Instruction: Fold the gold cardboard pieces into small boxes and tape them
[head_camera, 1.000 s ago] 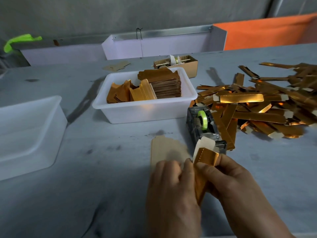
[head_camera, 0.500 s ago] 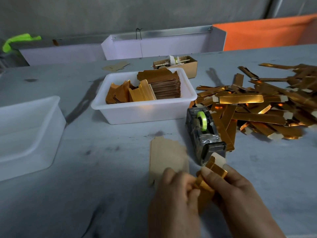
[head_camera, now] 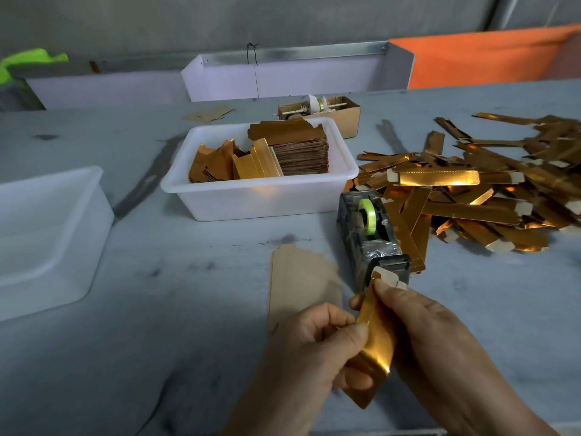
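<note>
A folded gold cardboard piece (head_camera: 375,344) stands on end between both hands near the table's front edge. My left hand (head_camera: 311,357) pinches its left side with curled fingers. My right hand (head_camera: 440,344) grips its right side, thumb and fingertip near the top flap. That flap touches the front of the tape dispenser (head_camera: 367,240), which carries a green tape roll. A flat unfolded piece (head_camera: 298,278) lies brown side up to the left of the dispenser.
A white tub (head_camera: 261,196) behind holds stacked flat gold pieces. A heap of folded gold boxes (head_camera: 471,196) spreads over the right of the table. Another white tub (head_camera: 47,228) stands at the left. A small cardboard box (head_camera: 342,116) sits at the back.
The hands have drawn the gold piece down and toward me, then lengthened it upright. The left fingers have shifted from on top of it to pinching its left edge.
</note>
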